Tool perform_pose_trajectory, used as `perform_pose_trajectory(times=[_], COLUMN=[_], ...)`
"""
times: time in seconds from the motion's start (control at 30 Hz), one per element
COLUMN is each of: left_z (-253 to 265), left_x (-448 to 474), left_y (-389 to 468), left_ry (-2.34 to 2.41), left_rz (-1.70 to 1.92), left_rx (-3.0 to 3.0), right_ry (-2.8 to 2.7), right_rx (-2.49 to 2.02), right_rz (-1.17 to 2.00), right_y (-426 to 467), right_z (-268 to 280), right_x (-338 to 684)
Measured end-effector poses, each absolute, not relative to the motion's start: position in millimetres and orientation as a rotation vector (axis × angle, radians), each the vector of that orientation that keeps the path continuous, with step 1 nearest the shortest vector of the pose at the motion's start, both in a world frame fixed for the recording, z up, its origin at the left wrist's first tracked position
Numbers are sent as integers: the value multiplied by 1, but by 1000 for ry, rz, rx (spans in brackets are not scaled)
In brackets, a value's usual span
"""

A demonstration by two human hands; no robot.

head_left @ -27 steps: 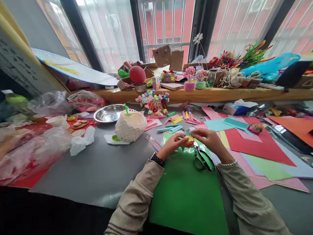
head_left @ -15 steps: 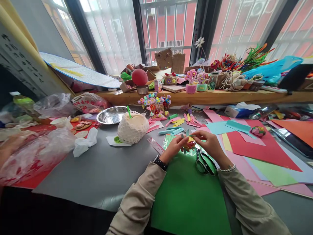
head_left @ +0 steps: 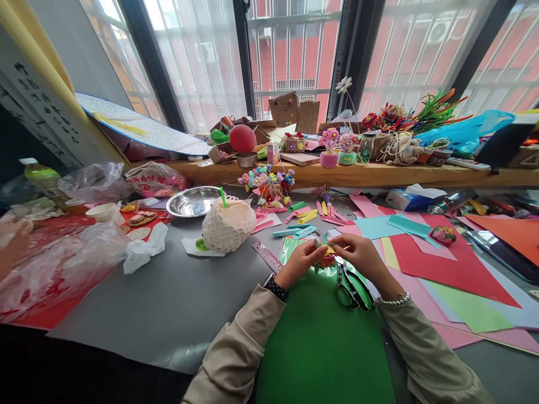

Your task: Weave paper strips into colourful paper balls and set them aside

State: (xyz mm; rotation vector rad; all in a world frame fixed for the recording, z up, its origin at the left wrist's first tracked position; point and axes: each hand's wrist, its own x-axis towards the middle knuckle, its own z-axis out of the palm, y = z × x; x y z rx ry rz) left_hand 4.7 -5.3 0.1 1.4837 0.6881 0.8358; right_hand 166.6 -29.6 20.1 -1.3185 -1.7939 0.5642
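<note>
Between my two hands is a small folded-paper piece point(head_left: 327, 259) with yellow, red and blue-green strips sticking out. My left hand point(head_left: 300, 261) is closed on its left side, thumb and fingers pinching it. From the right, my right hand point(head_left: 360, 256) pinches a blue-green strip at its top. My fingers partly hide the piece. Black-handled scissors point(head_left: 352, 293) lie just below my right hand, on a green sheet point(head_left: 324, 342). A pink ruler point(head_left: 268, 257) rests left of my left hand. Folded blue strips point(head_left: 295, 231) and yellow strips point(head_left: 308, 216) lie beyond my hands.
Coloured paper sheets point(head_left: 446, 258) spread to the right. On the left stand a netted coconut point(head_left: 228, 229) with a green straw and a metal plate point(head_left: 194, 203). A plastic bag point(head_left: 80, 258) lies far left, near another person's hand point(head_left: 12, 241). Crafts crowd the wooden ledge point(head_left: 202, 175).
The view has tilted up slightly, so things sit a little lower. My hands stay on the paper piece, with small finger shifts. The other person's hand at far left has moved.
</note>
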Motion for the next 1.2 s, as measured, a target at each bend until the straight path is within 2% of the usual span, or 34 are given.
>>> perform_pose_trajectory(times=[0.53, 0.77, 0.9, 1.2], left_z=[-6, -6, -5, -6], left_x=[5, 2, 0, 0], left_y=[-3, -7, -5, -4], left_ry=[577, 768, 726, 858], left_rz=[868, 1143, 1280, 1403], left_rx=[1436, 1801, 1924, 2219], right_ry=[-1941, -1717, -1543, -1358], right_rx=[-1140, -1165, -1230, -1186], right_rz=[-45, 338, 435, 886], right_y=[-35, -35, -32, -29], right_z=[18, 22, 20, 16], right_x=[160, 161, 161, 152])
